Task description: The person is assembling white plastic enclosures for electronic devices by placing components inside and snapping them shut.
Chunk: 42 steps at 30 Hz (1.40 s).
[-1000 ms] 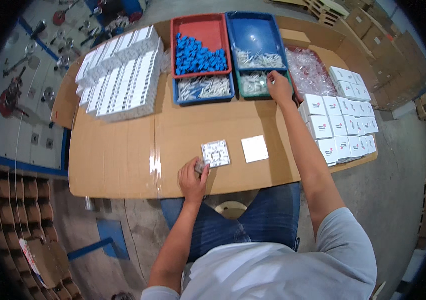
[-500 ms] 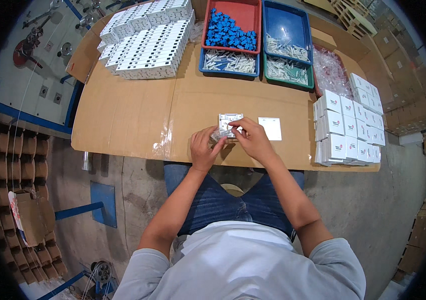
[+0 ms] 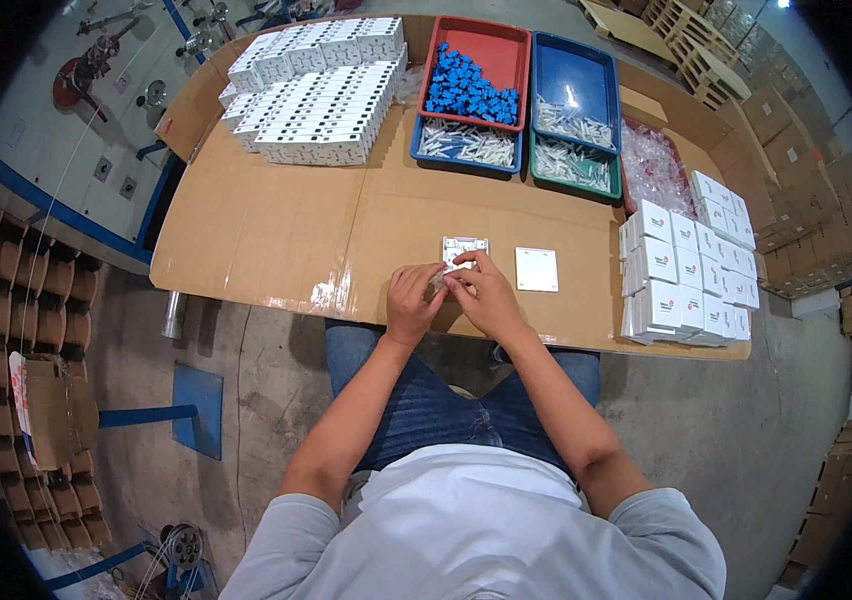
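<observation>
My left hand [image 3: 412, 303] has its fingers pinched round a small clear plastic bag [image 3: 438, 285], most of which the fingers hide. Against the bag, the fingertips of my right hand [image 3: 489, 302] are closed too, so both hands meet over it. What the bag contains is too small to tell. Just beyond my fingers a white square frame-like part [image 3: 464, 245] lies on the cardboard, its near half covered by my right hand. To the right of it rests a flat white square plate [image 3: 537, 270], touched by neither hand.
Stacked white boxes stand far left [image 3: 326, 110] and at the right [image 3: 681, 270]. At the back are a red tray [image 3: 494, 62] of blue pieces, blue trays [image 3: 571, 75] and a green tray [image 3: 546, 183] with white pieces, plus clear bags [image 3: 658, 165]. Cardboard covers the table [image 3: 266, 230].
My right hand has drawn back toward me and left, off the white square part, to join my left fingers at the bag. The whole view has shifted slightly.
</observation>
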Tool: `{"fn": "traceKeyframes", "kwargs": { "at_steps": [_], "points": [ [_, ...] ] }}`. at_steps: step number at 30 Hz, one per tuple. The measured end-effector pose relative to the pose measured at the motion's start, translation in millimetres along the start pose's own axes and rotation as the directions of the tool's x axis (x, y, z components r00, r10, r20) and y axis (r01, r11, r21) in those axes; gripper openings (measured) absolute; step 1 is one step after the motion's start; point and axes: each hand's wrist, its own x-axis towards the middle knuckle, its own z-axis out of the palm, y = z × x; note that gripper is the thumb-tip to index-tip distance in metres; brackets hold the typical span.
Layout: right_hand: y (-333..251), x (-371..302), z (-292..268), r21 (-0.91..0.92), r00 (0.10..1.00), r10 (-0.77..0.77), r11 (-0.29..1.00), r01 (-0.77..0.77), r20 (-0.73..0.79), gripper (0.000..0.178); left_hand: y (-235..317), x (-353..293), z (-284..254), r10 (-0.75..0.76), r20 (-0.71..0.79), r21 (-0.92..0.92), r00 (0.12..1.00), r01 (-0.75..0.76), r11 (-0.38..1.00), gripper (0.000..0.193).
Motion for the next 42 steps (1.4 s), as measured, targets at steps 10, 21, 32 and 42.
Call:
{"fn": "traceKeyframes", "kwargs": {
  "at_steps": [10,21,32,42],
  "points": [
    [0.7,-0.7,-44.6,0.222,0.916,0.275,0.912,-0.345,0.293,0.019,58.8,16.0,-23.0,-0.318,0.07,-0.376,0.945,0.32,0.87,0.042],
    [-73.9,-11.0,-92.4,0.271,0.938,0.26,0.909,-0.317,0.228,0.016,107.0,13.9,-50.6,-0.597,0.256,-0.751,0.76,0.545,0.372,0.018],
    [-113.7,-16.9,-126.0,0.384,0.972,0.135,0.901,-0.202,0.195,0.016,155.7,45.5,-84.0,-0.522,0.305,-0.728,0.797,0.548,0.412,0.016],
    [-108.8,-21.4,-139.1,0.479,0.947,0.284,0.817,-0.32,0.149,0.015,163.9,58.6,-72.5,-0.473,0.203,-0.746,0.858,0.448,0.493,0.015]
  ]
}}
